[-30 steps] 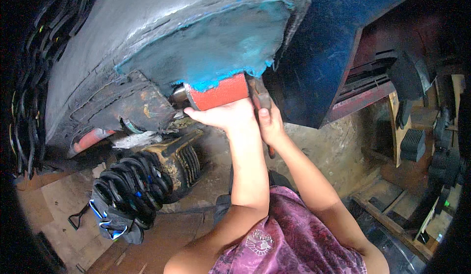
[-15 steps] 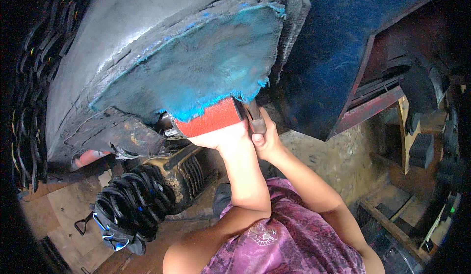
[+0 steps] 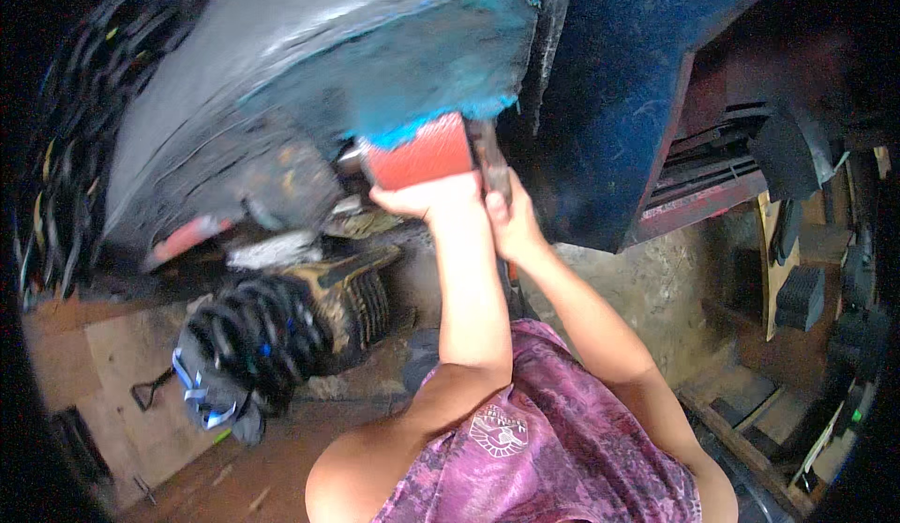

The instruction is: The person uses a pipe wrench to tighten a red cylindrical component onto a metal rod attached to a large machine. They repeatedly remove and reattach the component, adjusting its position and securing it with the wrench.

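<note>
A red, rough-faced band or block [image 3: 422,156] shows below the frayed lower edge of a blue, fuzzy cloth [image 3: 422,64]. My left hand [image 3: 417,200] is right under it, with the wrist bent and the thumb side reaching left. Its fingers are hidden, so whether it grips the red piece is not clear. Just right of that, my right hand [image 3: 514,218] is closed round the lower part of a narrow dark brown-grey piece [image 3: 494,162], thumb on the near side. That piece stands upright beside the red one; its upper end goes out of sight.
The cloth hangs on a bulky grey hood [image 3: 202,101]. To the right stands a large dark blue panel [image 3: 600,120]. Stacked black curved pieces [image 3: 258,336] lie at lower left by a ribbed, brownish machine part [image 3: 356,312]. More black strips [image 3: 84,148] pile up at far left.
The view has shifted, so the hood, cloth and both hands sit higher in the picture. Both hands stay close together by the red piece; the right hand keeps its hold.
</note>
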The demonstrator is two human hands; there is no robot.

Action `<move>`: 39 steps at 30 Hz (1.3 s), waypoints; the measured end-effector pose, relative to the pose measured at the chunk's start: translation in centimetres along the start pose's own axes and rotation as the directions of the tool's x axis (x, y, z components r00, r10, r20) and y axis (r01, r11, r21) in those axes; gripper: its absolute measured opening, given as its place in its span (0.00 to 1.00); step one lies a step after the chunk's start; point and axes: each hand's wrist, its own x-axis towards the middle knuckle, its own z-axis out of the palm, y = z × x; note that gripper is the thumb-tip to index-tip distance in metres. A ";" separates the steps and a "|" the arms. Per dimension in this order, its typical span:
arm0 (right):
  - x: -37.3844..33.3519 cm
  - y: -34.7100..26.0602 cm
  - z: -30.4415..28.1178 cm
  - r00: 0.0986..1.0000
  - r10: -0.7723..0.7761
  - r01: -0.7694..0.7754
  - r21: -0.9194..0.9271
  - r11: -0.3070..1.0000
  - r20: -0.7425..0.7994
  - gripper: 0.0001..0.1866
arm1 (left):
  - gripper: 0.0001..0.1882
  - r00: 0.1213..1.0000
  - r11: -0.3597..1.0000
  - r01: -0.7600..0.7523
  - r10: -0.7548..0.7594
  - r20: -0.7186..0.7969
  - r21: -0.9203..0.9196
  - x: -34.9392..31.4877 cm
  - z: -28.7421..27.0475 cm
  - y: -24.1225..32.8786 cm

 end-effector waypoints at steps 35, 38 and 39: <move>-0.4 -4.5 1.5 0.942 0.109 -0.207 -0.295 0.933 -0.317 0.33 | 0.26 0.945 0.946 0.309 -0.295 0.138 -0.094 0.9 -7.2 2.1; -0.6 -1.2 1.8 0.969 0.005 -0.049 -0.172 0.984 -0.248 0.28 | 0.17 0.788 0.858 0.502 -0.400 0.468 -0.112 -6.7 -8.5 7.5; -0.7 -0.6 1.5 0.970 0.127 -0.136 -0.029 0.990 -0.207 0.27 | 0.18 0.775 0.824 0.566 -0.539 0.330 0.016 -8.9 -9.0 9.5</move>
